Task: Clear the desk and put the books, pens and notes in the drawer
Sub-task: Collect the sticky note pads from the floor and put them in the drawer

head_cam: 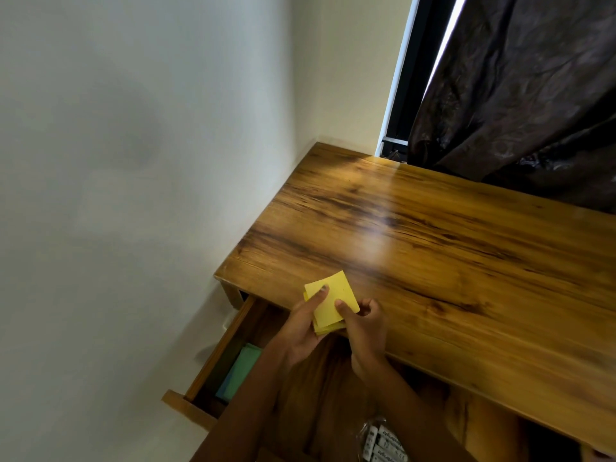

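Lying nearest, at the bottom edge, is a clear pack [383, 443] of white pieces with print too blurred to read. Above it the drawer [213, 358] stands pulled out, with a green and blue book [238, 371] lying inside by its left wall. Over the drawer, at the front edge of the surface [433, 248], the left hand [301, 328] and the right hand [365, 331] both grasp the yellow notes [331, 300], thumbs on top. Behind, a dark curtain [520, 95] hangs beside the white wall [133, 145].

Glossy wood desk [450, 261]; matt yellow paper notes [333, 295]; sheeny cloth curtain [520, 95].
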`<state>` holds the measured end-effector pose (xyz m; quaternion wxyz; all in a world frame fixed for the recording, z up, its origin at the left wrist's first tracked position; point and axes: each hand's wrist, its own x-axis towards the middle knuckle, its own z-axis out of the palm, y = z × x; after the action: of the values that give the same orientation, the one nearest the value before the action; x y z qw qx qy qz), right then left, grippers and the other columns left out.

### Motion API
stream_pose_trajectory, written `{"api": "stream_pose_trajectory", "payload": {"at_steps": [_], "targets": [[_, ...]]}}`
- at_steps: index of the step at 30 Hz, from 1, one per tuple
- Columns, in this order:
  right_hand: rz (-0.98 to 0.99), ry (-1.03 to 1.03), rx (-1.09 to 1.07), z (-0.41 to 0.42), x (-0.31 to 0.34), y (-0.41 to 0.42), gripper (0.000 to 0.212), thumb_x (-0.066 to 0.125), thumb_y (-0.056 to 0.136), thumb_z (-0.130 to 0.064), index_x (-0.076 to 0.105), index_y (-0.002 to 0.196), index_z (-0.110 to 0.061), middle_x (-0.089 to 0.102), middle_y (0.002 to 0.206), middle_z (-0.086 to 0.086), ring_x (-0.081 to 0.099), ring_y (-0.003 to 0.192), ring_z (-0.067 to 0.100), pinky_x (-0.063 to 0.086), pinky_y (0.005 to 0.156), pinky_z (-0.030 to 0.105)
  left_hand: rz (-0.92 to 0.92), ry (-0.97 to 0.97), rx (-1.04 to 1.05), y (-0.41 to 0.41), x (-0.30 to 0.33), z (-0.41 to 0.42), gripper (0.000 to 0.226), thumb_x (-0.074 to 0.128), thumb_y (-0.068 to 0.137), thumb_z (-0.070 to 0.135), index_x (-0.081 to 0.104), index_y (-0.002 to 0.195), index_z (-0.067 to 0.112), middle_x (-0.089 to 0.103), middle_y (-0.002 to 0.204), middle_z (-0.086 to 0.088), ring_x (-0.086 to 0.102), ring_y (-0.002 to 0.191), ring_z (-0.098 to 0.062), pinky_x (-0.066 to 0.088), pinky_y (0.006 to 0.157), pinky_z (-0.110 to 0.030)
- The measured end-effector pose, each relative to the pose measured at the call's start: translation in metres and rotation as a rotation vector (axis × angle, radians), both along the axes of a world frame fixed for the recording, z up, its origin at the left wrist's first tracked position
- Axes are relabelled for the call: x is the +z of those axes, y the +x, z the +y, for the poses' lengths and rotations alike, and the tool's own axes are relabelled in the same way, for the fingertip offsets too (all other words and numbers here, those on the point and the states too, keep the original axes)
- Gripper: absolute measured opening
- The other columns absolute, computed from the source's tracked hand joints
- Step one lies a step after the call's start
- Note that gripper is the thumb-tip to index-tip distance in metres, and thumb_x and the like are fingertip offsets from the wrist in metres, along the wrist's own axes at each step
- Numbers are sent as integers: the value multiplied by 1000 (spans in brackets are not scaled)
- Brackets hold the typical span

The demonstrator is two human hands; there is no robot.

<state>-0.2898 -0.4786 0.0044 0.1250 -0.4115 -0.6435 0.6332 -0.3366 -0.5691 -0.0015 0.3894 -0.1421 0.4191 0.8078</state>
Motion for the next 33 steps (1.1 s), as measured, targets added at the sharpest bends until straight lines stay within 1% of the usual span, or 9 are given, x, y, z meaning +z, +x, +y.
{"api": "stream_pose_trajectory", "payload": {"at_steps": [3, 7, 14, 19, 23, 26, 29, 31, 33], "targets": [[-26, 18, 47, -3, 0, 4, 27, 74, 76, -19, 54, 94, -14, 62, 98, 5, 59, 85, 15, 49, 62, 24, 10, -46, 30, 3, -1, 1, 33, 54, 93, 13, 51, 124, 2, 63, 113, -18, 63, 94, -24, 57, 72, -30], [-108, 137, 80, -3, 1, 8, 44, 76, 70, -21, 49, 105, -20, 51, 113, 2, 51, 102, 18, 52, 79, 37, 21, -80, 40, 2, 3, -5, 20, 56, 91, 8, 55, 111, 7, 66, 103, -13, 64, 90, -22, 57, 71, -29], [-12, 84, 392, -14, 16, 13, 51, 42, 98, -21, 24, 145, -20, 40, 142, 3, 44, 122, 18, 43, 95, 33, 146, -100, -73, 9, 6, -19, 34, 54, 91, 4, 52, 125, 2, 61, 117, -18, 61, 99, -24, 51, 83, -33], [-21, -86, 345, -22, 13, 20, 44, 41, 97, -8, 36, 139, -17, 51, 124, 1, 51, 107, 15, 45, 84, 30, 173, -129, -157, 13, 6, -36, 38, 54, 92, 21, 55, 127, 5, 64, 112, -13, 63, 94, -20, 53, 75, -29], [-46, -330, 307, -27, -6, 36, 42, 52, 92, -4, 45, 132, -11, 60, 120, 5, 58, 106, 20, 51, 90, 41, 271, -178, -294, 20, -1, -61, 40, 39, 97, 39, 60, 125, 19, 65, 120, -8, 62, 102, -21, 52, 82, -33], [-102, -377, 290, -31, -22, 52, 41, 53, 91, -3, 47, 131, -10, 61, 120, 8, 58, 106, 22, 50, 89, 42, 356, -339, -265, 22, -14, -82, 49, 28, 96, 51, 64, 119, 25, 66, 118, -5, 62, 107, -20, 50, 90, -36], [-220, -358, 197, -34, -45, 66, 44, 52, 91, -1, 46, 133, -9, 57, 125, 12, 54, 110, 27, 46, 94, 46, 510, -647, -229, 24, -36, -102, 34, 35, 98, 43, 61, 113, 26, 59, 124, -7, 58, 102, -13, 49, 82, -28], [-293, -358, 148, -37, -59, 72, 42, 50, 91, 1, 45, 132, -7, 54, 128, 15, 51, 114, 31, 45, 95, 45, 681, -920, -387, 26, -54, -113, 30, 48, 95, 39, 52, 122, 29, 49, 131, -8, 53, 106, -16, 50, 85, -33], [-361, -348, 116, -40, -74, 75, 39, 48, 91, 4, 47, 129, -2, 54, 126, 18, 50, 115, 34, 43, 91, 42, 870, -1146, -650, 28, -72, -118, 56, 58, 89, 42, 37, 139, 29, 34, 144, -4, 38, 128, -23, 41, 102, -40]]}}
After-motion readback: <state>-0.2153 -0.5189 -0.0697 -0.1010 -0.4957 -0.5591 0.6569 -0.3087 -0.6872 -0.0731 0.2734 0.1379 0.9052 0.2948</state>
